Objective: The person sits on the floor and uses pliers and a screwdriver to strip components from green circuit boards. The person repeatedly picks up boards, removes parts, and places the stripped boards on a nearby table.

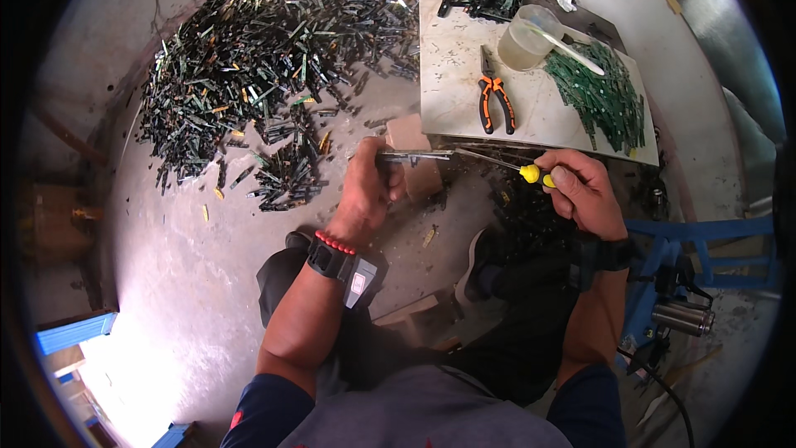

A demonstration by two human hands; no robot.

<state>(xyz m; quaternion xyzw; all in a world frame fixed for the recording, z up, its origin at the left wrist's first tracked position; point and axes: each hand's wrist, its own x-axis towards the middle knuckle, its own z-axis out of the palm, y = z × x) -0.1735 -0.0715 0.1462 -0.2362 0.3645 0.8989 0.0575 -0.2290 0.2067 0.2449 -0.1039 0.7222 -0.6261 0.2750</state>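
My left hand [365, 191] is closed around one end of a thin, dark and silvery strip [423, 155], which points to the right. My right hand [590, 195] grips a screwdriver [531, 172] by its yellow and black handle. The screwdriver's shaft reaches left, its tip at or very near the free end of the strip; whether they touch I cannot tell. Beneath the strip lies a pinkish-brown block [405, 129]. Beyond my hands, pliers [496, 104] with orange and black handles rest on a pale board [444, 108].
A large pile of dark strips [249, 58] covers the floor at the far left. On the board stand a translucent cup [521, 46] with a pale stick across it and a heap of green strips [601, 95]. A blue metal frame [705, 232] is at my right.
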